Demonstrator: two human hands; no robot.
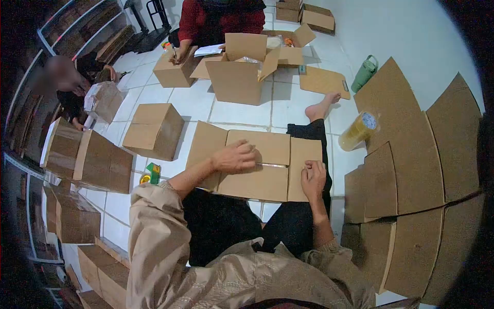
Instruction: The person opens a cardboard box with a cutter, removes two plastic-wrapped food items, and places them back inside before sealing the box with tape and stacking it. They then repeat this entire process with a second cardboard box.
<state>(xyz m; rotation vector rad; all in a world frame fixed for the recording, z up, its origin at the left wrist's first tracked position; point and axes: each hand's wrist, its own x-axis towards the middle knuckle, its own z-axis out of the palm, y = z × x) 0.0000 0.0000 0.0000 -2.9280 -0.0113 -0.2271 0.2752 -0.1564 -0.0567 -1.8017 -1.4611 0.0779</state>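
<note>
A cardboard box (257, 183) lies across my lap and the floor between my legs. Its two middle flaps meet at a narrow seam, and side flaps stick out left and right. On the upper middle flap, beside the seam, rests my left hand (235, 157), its fingers loosely bent and apart. My right hand (313, 180) lies on the right flap (303, 149), thumb apart from the bent fingers. Neither hand shows a grip on the cardboard. Left of the box, a green-and-yellow tape dispenser (153, 171) sits on the tiles near a yellow tape roll (144, 179).
Flat cardboard sheets (417, 170) lean at my right, near tape rolls (357, 131) and a green bottle (365, 73). Closed boxes (154, 129) stand leftward. Ahead, a person in red (224, 23) writes behind an open box (236, 82); another person (77, 85) handles a wrapped box (104, 100).
</note>
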